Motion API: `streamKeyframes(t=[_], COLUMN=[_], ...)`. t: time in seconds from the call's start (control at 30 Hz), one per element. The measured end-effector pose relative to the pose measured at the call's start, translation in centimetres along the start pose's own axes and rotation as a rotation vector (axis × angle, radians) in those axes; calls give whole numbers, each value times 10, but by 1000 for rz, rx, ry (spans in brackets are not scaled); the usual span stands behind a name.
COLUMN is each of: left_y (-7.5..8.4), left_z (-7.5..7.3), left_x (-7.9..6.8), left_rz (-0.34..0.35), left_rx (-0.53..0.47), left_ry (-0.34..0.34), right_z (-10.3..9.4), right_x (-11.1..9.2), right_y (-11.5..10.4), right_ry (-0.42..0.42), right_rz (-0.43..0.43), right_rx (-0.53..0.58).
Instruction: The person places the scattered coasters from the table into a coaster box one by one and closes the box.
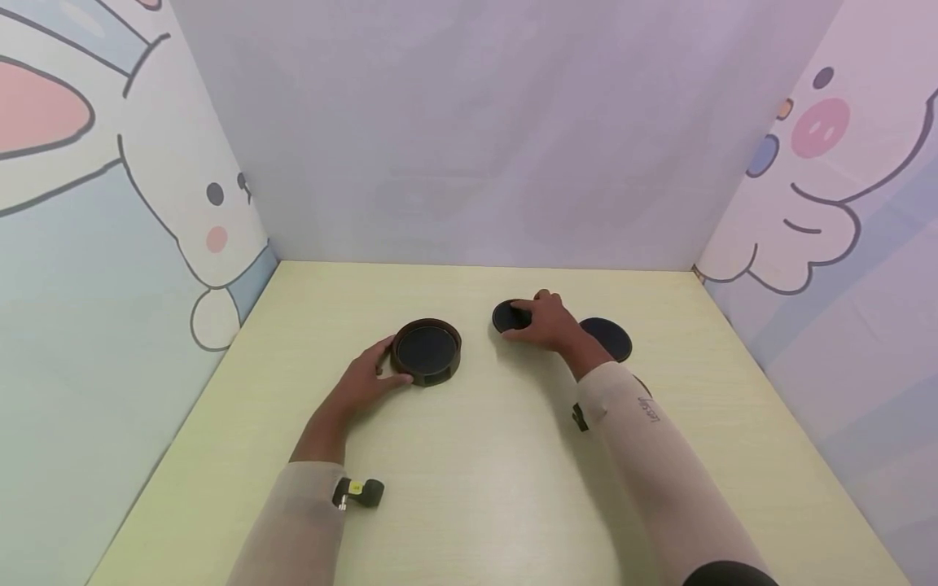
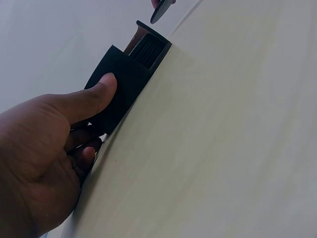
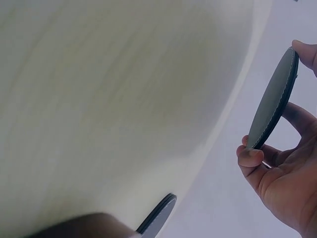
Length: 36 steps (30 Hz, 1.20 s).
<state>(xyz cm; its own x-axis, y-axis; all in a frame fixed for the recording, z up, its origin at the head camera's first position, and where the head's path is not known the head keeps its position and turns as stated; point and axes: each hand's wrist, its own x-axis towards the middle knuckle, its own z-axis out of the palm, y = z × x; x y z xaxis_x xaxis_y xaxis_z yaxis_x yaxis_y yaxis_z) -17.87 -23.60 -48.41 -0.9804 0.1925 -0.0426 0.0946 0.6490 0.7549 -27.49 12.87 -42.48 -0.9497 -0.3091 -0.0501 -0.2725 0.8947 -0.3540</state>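
Observation:
My left hand [image 1: 362,382] grips the near left side of a round dark coaster holder [image 1: 458,356] on the table. In the left wrist view its thumb presses the outer wall [image 2: 124,91], and stacked coasters [image 2: 148,51] show through a slot. Farther right, my right hand [image 1: 545,321] pinches a round black coaster [image 1: 504,316] by its rim, raised off the table. The right wrist view shows this coaster [image 3: 272,101] tilted on edge between thumb and fingers, with light stitching round its rim. Another black coaster [image 1: 608,338] lies just right of that hand.
A dark curved edge [image 1: 642,385], mostly hidden by the right forearm, shows below the loose coaster. The pale wooden table [image 1: 469,488] meets a plain back wall [image 1: 469,146] and cartoon-printed side walls. Each wrist carries a small black device [image 1: 370,492].

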Motion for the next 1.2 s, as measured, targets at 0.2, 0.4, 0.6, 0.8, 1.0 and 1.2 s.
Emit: streamKeyframes(t=[0.2,0.4,0.6,0.8,1.0,1.2], left_y=[1,1,0,1,1,0], left_z=[0,-1,-1,-1,-1,-1], left_x=[-1,-1,-1,-2,-2,-2], left_rz=[-5,-1,2,1,-8,-14], left_rx=[4,6,5,3,8,18], left_ry=[-2,-3,-7,-3,3,-2], right_z=[0,2,6,10,14,18], right_x=[-3,-6,-6,-8,-10,-13], right_y=[-16,-33,-46,-60,-74,-89], right_ry=[6,9,-3,-8,-16,-16], right_rz=[-37,-84,-112,-133,-152,-165], right_rx=[19,53,65,74,75,59])
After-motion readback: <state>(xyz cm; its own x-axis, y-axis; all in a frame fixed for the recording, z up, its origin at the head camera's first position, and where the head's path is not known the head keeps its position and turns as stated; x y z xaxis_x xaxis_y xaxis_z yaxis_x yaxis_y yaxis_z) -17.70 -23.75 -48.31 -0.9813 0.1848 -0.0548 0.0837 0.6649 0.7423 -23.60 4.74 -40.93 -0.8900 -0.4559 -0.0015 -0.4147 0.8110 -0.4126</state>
